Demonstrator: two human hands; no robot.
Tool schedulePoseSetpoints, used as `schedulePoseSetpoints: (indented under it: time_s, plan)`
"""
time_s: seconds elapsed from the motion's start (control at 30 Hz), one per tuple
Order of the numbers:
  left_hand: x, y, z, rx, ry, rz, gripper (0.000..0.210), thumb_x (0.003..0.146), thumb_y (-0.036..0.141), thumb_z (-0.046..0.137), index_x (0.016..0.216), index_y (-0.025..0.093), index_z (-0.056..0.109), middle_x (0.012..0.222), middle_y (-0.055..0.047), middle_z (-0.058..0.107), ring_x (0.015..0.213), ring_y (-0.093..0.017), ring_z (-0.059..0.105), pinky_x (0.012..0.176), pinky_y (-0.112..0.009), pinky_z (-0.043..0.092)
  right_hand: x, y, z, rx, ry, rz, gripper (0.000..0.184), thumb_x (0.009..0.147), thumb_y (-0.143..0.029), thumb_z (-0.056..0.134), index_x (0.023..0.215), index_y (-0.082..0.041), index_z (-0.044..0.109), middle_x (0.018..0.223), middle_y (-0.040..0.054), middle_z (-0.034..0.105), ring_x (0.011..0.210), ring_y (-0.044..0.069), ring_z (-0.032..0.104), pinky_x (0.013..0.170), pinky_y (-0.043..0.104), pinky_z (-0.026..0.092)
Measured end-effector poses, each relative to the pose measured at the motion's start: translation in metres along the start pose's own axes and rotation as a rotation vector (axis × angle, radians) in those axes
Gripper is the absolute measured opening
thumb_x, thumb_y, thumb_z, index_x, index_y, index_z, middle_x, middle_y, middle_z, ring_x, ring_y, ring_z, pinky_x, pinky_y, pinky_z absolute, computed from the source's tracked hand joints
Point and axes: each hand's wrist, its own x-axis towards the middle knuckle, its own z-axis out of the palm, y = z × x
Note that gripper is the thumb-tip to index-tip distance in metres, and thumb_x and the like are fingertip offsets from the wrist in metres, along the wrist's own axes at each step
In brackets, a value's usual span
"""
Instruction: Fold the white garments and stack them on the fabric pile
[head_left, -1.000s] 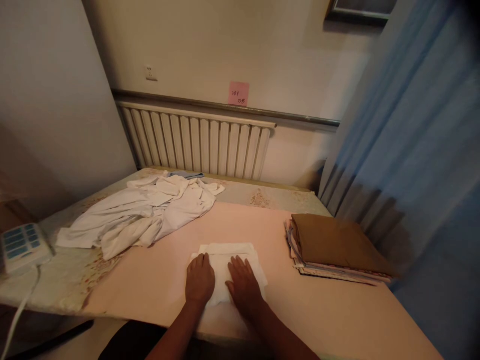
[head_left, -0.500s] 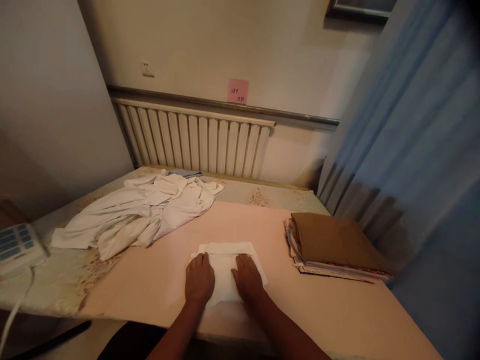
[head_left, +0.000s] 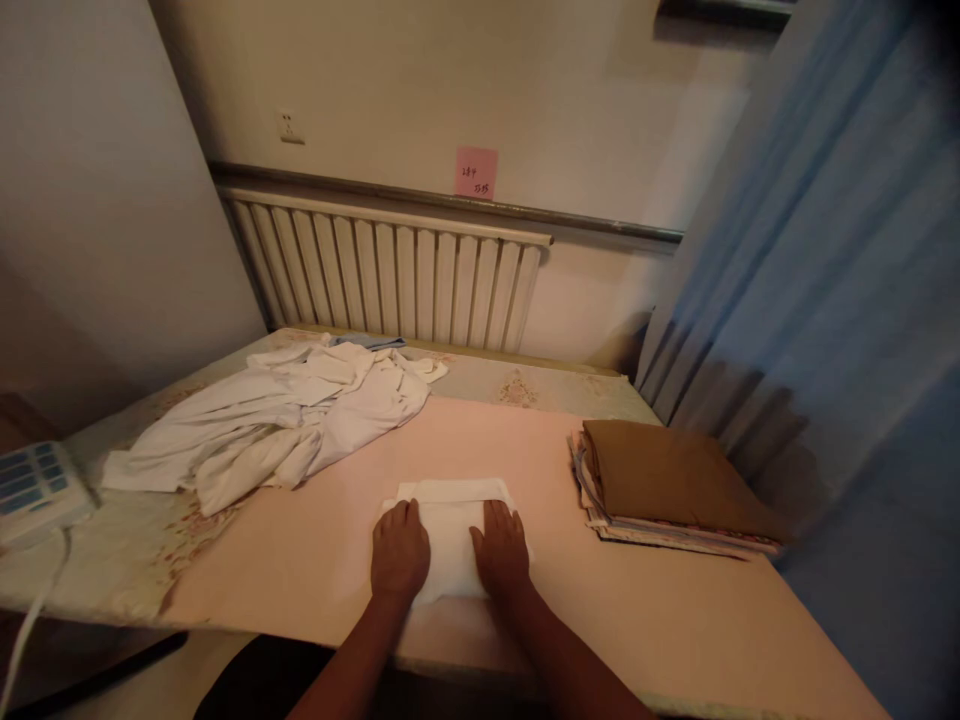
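Note:
A folded white cloth [head_left: 451, 550] lies on the pink sheet in front of me, with a folded-over band along its far edge. My left hand [head_left: 401, 553] rests palm down on its left side, fingers lying forward and the tips near the band. On the right side my right hand [head_left: 501, 552] lies flat, its fingers stretched toward the far edge and the thumb pointing inward. Both hands touch the cloth without gripping it. The cloth under the palms is hidden.
Crumpled white clothes [head_left: 300, 410] lie at the left on the table [head_left: 517, 388]. A stack of folded fabrics [head_left: 675, 480], brown on top, sits at the right beside a blue curtain [head_left: 825, 250]. A white device with blue buttons [head_left: 41, 490] is at far left. Behind stands a radiator [head_left: 390, 275].
My right hand has shifted slightly right and up on the cloth, its fingers spread a little more. The left hand stays nearly where it was. The view has tilted slightly.

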Motion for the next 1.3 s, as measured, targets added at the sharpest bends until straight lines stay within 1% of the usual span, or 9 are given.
schedulePoseSetpoints:
  time_s: [0.17, 0.33, 0.53, 0.8, 0.97, 1.03, 1.13, 1.2, 1.3]
  plan:
    - [0.0, 0.0, 0.0, -0.015, -0.005, -0.009, 0.038, 0.087, 0.016, 0.044, 0.124, 0.011, 0.054, 0.116, -0.014, 0.056, 0.11, -0.027, 0.048, 0.096, -0.042, 0.036, -0.004, 0.0, -0.003, 0.001, 0.004, -0.079, 0.045, 0.094, -0.03, 0.039, 0.133, -0.012, 0.049, 0.135, 0.0159, 0.053, 0.131, 0.028, 0.04, 0.112, 0.049, 0.024]
    - [0.0, 0.001, -0.001, -0.027, -0.015, -0.019, 0.039, 0.086, 0.016, 0.045, 0.124, 0.013, 0.053, 0.115, -0.013, 0.056, 0.108, -0.026, 0.048, 0.095, -0.041, 0.036, -0.005, 0.004, -0.004, -0.01, 0.014, -0.052, 0.044, 0.095, -0.027, 0.036, 0.135, -0.012, 0.048, 0.136, 0.0151, 0.053, 0.131, 0.026, 0.041, 0.112, 0.05, 0.023]
    - [0.0, 0.0, -0.004, -0.009, -0.021, -0.016, 0.038, 0.087, 0.016, 0.044, 0.124, 0.012, 0.053, 0.114, -0.013, 0.056, 0.106, -0.026, 0.048, 0.093, -0.04, 0.036, -0.012, 0.014, -0.011, 0.01, -0.019, -0.133, 0.043, 0.094, -0.025, 0.036, 0.134, -0.014, 0.048, 0.142, 0.0111, 0.047, 0.136, 0.022, 0.036, 0.113, 0.045, 0.023]
    - [-0.005, -0.005, 0.0, -0.037, 0.009, -0.015, 0.039, 0.088, 0.016, 0.043, 0.127, 0.013, 0.05, 0.118, -0.013, 0.055, 0.111, -0.025, 0.048, 0.094, -0.039, 0.037, -0.032, 0.029, -0.007, 0.011, 0.047, -0.127, 0.044, 0.093, -0.021, 0.034, 0.134, -0.012, 0.049, 0.144, 0.0118, 0.045, 0.137, 0.021, 0.034, 0.113, 0.041, 0.027]
    - [-0.017, -0.02, -0.003, -0.061, 0.052, -0.143, 0.043, 0.089, 0.023, 0.045, 0.129, 0.01, 0.046, 0.127, -0.017, 0.05, 0.115, -0.029, 0.046, 0.096, -0.042, 0.038, -0.034, 0.042, 0.0, 0.123, 0.112, 0.056, 0.048, 0.088, -0.025, 0.037, 0.13, -0.005, 0.051, 0.137, 0.0182, 0.051, 0.128, 0.026, 0.046, 0.106, 0.042, 0.038]
    - [-0.019, -0.027, -0.009, -0.13, -0.036, -0.261, 0.043, 0.088, 0.025, 0.045, 0.128, 0.008, 0.045, 0.126, -0.019, 0.05, 0.114, -0.03, 0.048, 0.096, -0.044, 0.038, -0.028, 0.044, -0.003, 0.2, 0.093, 0.193, 0.051, 0.084, -0.026, 0.04, 0.128, -0.003, 0.052, 0.133, 0.0205, 0.054, 0.124, 0.029, 0.05, 0.104, 0.043, 0.039]
    - [-0.015, -0.037, -0.018, -0.269, -0.224, -0.395, 0.037, 0.086, 0.028, 0.046, 0.116, 0.008, 0.052, 0.114, -0.019, 0.057, 0.108, -0.03, 0.053, 0.093, -0.043, 0.039, -0.013, 0.046, -0.012, 0.322, -0.025, 0.395, 0.051, 0.077, -0.027, 0.047, 0.122, -0.005, 0.057, 0.121, 0.0209, 0.061, 0.114, 0.031, 0.057, 0.099, 0.042, 0.043]
    - [-0.009, -0.042, -0.023, -0.332, -0.297, -0.439, 0.03, 0.084, 0.031, 0.048, 0.103, 0.009, 0.057, 0.104, -0.017, 0.062, 0.102, -0.029, 0.057, 0.089, -0.04, 0.041, -0.003, 0.049, -0.019, 0.372, -0.088, 0.46, 0.045, 0.074, -0.029, 0.051, 0.112, -0.009, 0.063, 0.109, 0.0184, 0.068, 0.102, 0.03, 0.064, 0.089, 0.04, 0.048]
    - [0.002, -0.05, -0.026, -0.424, -0.37, -0.528, 0.025, 0.08, 0.036, 0.052, 0.086, 0.012, 0.058, 0.092, -0.015, 0.065, 0.094, -0.03, 0.062, 0.081, -0.038, 0.044, 0.009, 0.055, -0.022, 0.412, -0.137, 0.494, 0.027, 0.07, -0.032, 0.056, 0.085, -0.015, 0.069, 0.081, 0.0133, 0.072, 0.074, 0.027, 0.068, 0.066, 0.035, 0.051]
